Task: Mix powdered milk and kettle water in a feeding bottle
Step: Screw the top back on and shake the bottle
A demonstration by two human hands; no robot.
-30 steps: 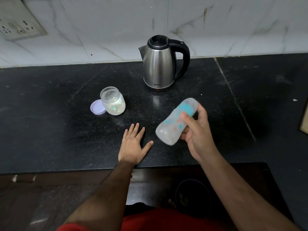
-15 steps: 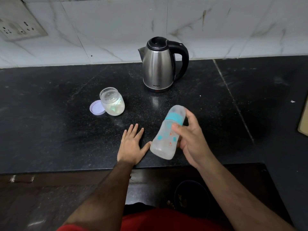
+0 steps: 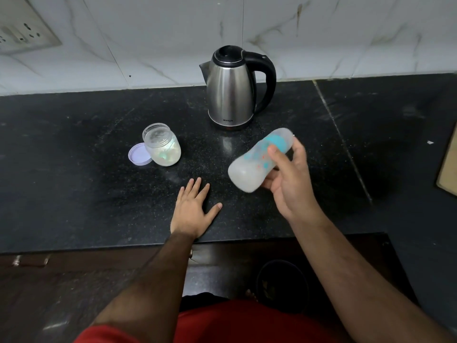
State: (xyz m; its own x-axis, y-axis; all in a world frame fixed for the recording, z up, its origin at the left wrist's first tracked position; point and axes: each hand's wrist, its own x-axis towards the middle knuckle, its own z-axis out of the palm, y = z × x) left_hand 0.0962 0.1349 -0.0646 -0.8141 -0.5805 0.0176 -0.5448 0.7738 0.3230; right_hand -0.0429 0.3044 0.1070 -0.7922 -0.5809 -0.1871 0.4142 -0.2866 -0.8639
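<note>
Head view. The right hand (image 3: 289, 179) is clenched around the feeding bottle (image 3: 257, 162), held in the air above the black surface (image 3: 74, 169), well clear of it. The bottle is tilted hard, nearly on its side: base toward the camera and left, blue collar end up and to the right, toward the kettle (image 3: 231, 90). Its outline is smeared with motion blur.

What has changed: half a second ago the bottle stood closer to upright and nearer the left hand; a second ago it lay tilted much as it does now. So it is swinging back and forth (a shake, by the look of it). My reading: powder and water are already inside and the mixing step is under way, not the filling. The contents look cloudy white, though the blur makes that hard to confirm.

The left hand (image 3: 194, 211) lies flat and released on the surface, palm down, fingers spread, holding nothing. It has not moved.

The powder jar (image 3: 162, 144) stands open to the left, its lilac lid (image 3: 139, 153) lying touching it. The kettle sits behind, near the wall, lid shut.

Bottle against hand: thumb across the front of the waist, fingers wrapped behind, base sticking out past the hand to the left.
</note>
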